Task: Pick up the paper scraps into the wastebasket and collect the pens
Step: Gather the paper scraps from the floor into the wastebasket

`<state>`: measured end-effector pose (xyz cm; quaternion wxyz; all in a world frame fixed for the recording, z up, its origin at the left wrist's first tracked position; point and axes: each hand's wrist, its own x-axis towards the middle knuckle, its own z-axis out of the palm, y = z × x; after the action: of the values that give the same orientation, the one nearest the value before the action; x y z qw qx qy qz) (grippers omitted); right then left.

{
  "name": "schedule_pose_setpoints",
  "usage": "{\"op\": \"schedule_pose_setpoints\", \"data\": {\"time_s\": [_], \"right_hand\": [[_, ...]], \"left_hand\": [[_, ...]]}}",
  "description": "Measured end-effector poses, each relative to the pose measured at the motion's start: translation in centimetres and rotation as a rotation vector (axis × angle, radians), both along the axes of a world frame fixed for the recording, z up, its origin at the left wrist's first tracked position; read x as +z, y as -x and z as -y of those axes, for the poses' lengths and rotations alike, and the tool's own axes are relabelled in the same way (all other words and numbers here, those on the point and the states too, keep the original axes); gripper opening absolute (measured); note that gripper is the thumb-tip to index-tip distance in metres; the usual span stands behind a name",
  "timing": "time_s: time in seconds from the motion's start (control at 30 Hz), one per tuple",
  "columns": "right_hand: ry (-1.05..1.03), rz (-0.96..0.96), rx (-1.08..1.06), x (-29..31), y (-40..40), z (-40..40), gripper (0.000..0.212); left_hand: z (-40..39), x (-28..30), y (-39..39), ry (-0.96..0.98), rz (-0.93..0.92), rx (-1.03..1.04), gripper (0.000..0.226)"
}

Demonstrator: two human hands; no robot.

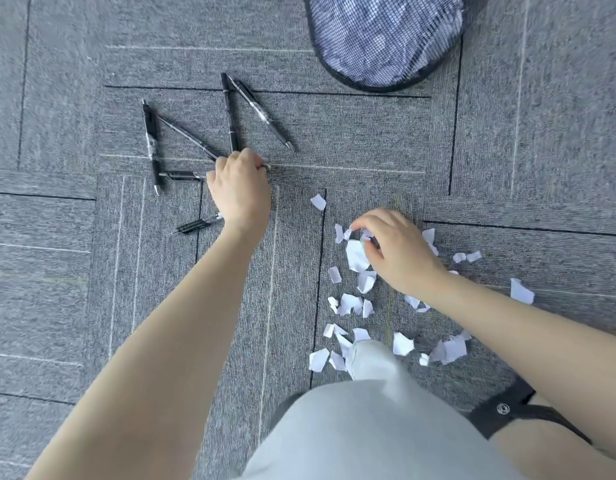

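- The left hand (239, 183) is curled shut over the ends of two or three pens (230, 114) on the carpet (57, 271); which of them it really grips is hidden under the knuckles.
- The right hand (396, 249) pinches small paper scraps (356, 254) between fingertips and thumb, with many more scraps spread around and below it.
- The wastebasket (386, 39) (dark mesh, pale lining) lies at the top of the view, well apart from the scrap pile.
- Other pens lie loose: one at far left (150, 143), one angled to the right (261, 114), one just beside the left wrist (199, 224).
- Risks, as I judge them:
  - Crossed pens may roll or scatter if the left hand lifts only one.
  - Light scraps could slip from a loose pinch on the way to the basket.
  - Both hands busy at once splits attention, so either hold may be weak.
  - Scraps near the knee (368, 362) could be missed or knelt on.
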<state>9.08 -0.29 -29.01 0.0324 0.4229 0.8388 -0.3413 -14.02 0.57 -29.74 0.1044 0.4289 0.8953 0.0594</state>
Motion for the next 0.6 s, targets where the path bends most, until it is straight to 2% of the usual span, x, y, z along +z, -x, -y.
{"op": "schedule_pose_setpoints", "data": {"time_s": [0.37,0.6], "right_hand": [[0.029,0.005,-0.003,0.0,-0.4,0.0,0.030],[-0.002,0.006,-0.009,-0.2,-0.3,0.1,0.029]], "left_hand": [[2.4,0.1,0.7,-0.136,0.148,0.044,0.028],[2.8,-0.1,1.3,-0.079,0.129,0.019,0.027]]}}
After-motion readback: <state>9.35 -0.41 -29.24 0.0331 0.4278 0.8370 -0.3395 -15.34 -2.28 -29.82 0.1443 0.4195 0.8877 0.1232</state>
